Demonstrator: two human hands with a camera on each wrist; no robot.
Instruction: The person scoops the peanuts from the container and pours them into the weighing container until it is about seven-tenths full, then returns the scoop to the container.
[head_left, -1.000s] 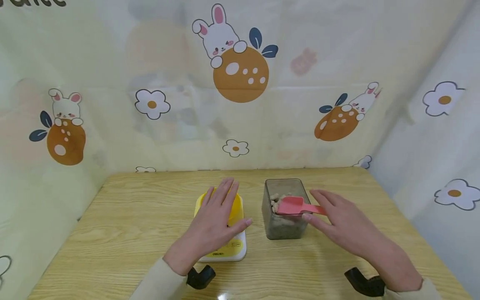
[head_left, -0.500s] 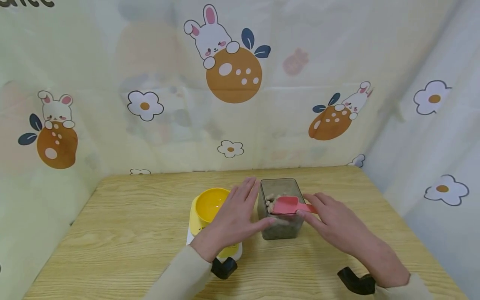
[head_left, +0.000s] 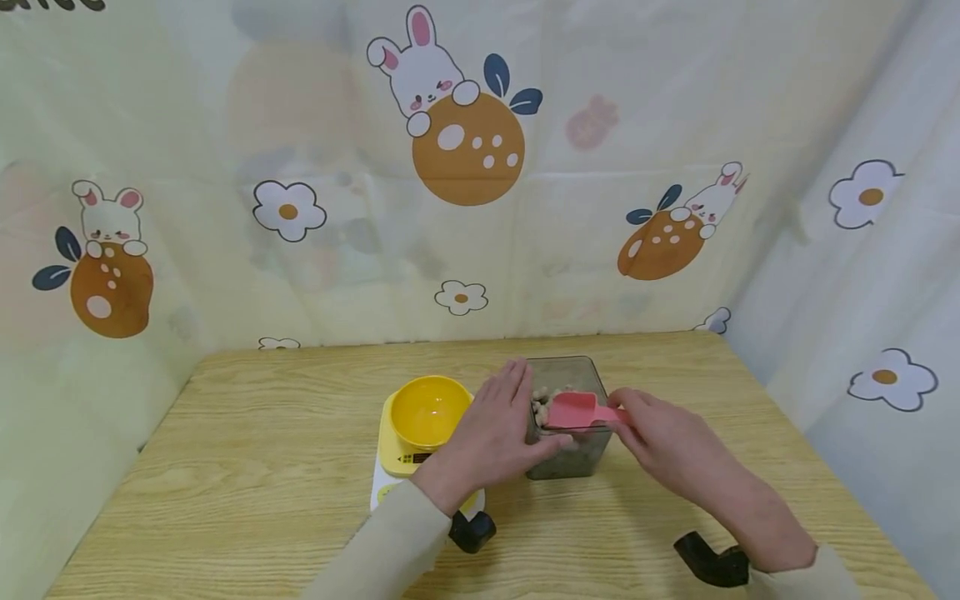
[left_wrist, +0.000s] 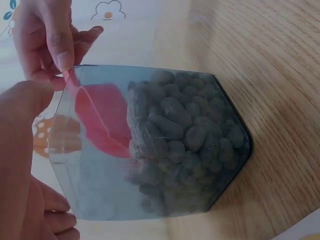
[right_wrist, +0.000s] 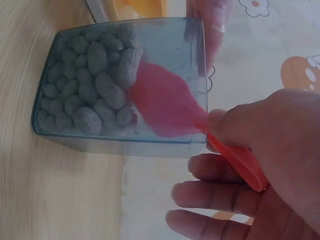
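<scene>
Cream sleeves, curved black wrist pieces

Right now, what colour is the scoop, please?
The scoop is pinkish red, clearest in the head view.

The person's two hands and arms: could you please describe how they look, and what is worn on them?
The left hand and right hand are bare; no glove or ring shows. Both arms wear long, plain cream sleeves, the left sleeve and the right sleeve, ending near the wrists. A black, bent piece shows by each wrist. I see no cables or markings.
</scene>
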